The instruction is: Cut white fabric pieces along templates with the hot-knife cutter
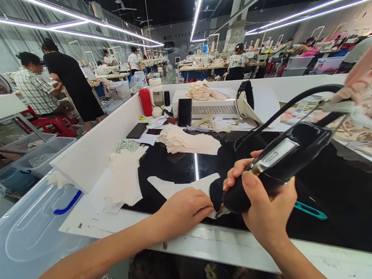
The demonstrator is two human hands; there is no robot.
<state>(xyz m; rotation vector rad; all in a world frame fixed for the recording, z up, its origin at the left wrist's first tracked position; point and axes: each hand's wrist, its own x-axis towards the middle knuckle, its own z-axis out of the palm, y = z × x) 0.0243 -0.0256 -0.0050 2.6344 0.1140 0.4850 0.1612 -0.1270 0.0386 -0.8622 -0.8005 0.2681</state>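
Note:
My right hand (265,197) is wrapped round a bulky black corded power tool (277,159) with a silver plate on its side; its exact kind does not show. The tool's small metal tip points down and left, close to my left fingertips. My left hand (185,210) has its fingers pinched together at the near right end of a curved white fabric piece (168,186), which lies on the black glossy work surface (154,162). The pinched edge is mostly hidden behind my fingers.
Stacked pale cut pieces (189,140) lie beyond my hands, and more pale fabric (122,177) lies left. A teal slim tool (310,211) rests right of my right hand. Phones, a red container (146,102) and a white vented box (206,102) stand farther back. Co-workers sit and stand beyond.

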